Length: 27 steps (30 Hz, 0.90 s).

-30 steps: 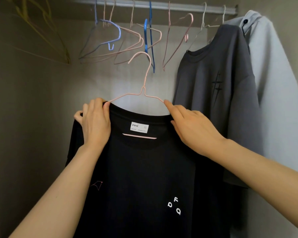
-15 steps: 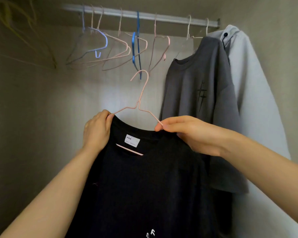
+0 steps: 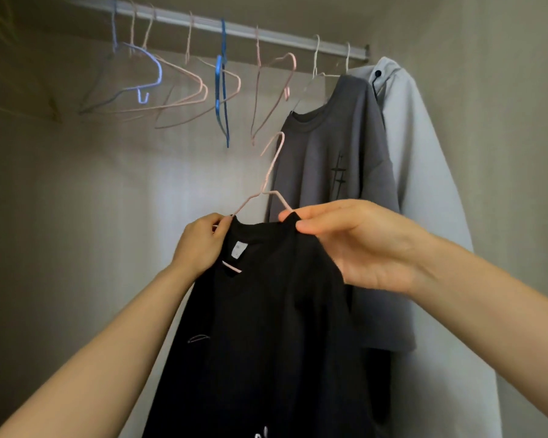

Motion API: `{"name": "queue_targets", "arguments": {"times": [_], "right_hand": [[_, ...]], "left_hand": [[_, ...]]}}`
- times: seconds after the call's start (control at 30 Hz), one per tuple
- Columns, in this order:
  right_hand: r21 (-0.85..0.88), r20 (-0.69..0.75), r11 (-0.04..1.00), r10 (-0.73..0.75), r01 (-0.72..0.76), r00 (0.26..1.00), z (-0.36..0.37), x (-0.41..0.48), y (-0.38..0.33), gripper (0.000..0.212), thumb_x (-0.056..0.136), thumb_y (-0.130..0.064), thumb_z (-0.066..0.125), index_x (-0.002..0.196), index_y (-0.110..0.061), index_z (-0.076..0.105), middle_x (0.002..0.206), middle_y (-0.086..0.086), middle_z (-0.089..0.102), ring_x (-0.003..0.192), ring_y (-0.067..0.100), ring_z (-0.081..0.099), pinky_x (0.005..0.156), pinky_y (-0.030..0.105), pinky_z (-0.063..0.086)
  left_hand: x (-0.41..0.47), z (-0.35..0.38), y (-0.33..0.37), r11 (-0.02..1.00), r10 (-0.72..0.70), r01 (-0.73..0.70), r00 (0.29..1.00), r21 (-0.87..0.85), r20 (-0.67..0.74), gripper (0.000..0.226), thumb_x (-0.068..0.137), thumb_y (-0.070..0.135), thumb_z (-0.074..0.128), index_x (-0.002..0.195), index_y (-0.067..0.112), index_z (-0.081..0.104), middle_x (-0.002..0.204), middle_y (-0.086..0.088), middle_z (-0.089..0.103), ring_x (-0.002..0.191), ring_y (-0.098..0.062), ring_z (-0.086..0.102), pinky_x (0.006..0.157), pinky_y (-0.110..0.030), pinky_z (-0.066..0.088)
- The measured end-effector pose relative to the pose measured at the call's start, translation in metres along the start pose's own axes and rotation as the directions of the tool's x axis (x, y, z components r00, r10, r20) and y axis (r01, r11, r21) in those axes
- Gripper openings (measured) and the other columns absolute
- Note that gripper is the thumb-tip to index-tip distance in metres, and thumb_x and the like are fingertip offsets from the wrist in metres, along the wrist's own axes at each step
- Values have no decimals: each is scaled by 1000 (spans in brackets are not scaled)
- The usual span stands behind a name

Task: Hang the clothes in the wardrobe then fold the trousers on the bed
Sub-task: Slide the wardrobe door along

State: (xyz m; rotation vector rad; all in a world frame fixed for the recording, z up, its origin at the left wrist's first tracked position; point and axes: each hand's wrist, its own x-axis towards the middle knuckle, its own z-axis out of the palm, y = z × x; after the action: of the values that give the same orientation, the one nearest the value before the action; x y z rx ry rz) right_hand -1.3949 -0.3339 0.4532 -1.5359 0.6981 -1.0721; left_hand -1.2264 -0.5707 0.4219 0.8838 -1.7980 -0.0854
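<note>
A black T-shirt with a white neck label hangs on a pink wire hanger that I hold up in front of the open wardrobe. My left hand pinches the collar and hanger at the shirt's left shoulder. My right hand grips the right shoulder of the shirt over the hanger. The hanger's hook points up and right, well below the metal rail, touching nothing. No trousers or bed are in view.
On the rail hang several empty pink and blue wire hangers. At its right end hang a dark grey T-shirt and behind it a pale grey garment. The wardrobe's side walls close in left and right.
The view has tilted up and left, so the rail sits lower in frame. The shirt has turned, its collar narrower, and my right hand has closed more over the shoulder.
</note>
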Motion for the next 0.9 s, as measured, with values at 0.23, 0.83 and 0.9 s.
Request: {"name": "queue_targets", "arguments": {"times": [0.23,0.83,0.9], "right_hand": [[65,-291,995,-51,73,956,4,-12,-24,13,91,-4,42,88,-15,48,76,7,50,60,18,58,56,29,58],[-501,-721,864,-448,48,528,-22,81,-85,12,83,3,46,89,-3,54,68,12,48,63,25,48,58,29,45],[-484,-733,871,-454,81,507,-23,90,-92,14,86,3,45,77,-7,47,64,9,43,54,21,41,50,23,42]], "left_hand": [[-15,13,43,976,147,-90,943,-199,297,39,104,35,42,135,19,58,127,4,63,113,-11,57,92,-21,41],[-35,-25,144,734,346,-132,917,-666,200,64,92,28,64,148,30,33,126,32,46,97,34,44,81,4,37],[-37,-20,144,833,361,-193,900,-519,245,95,81,33,77,155,33,16,148,27,33,117,24,31,100,-7,29]]}}
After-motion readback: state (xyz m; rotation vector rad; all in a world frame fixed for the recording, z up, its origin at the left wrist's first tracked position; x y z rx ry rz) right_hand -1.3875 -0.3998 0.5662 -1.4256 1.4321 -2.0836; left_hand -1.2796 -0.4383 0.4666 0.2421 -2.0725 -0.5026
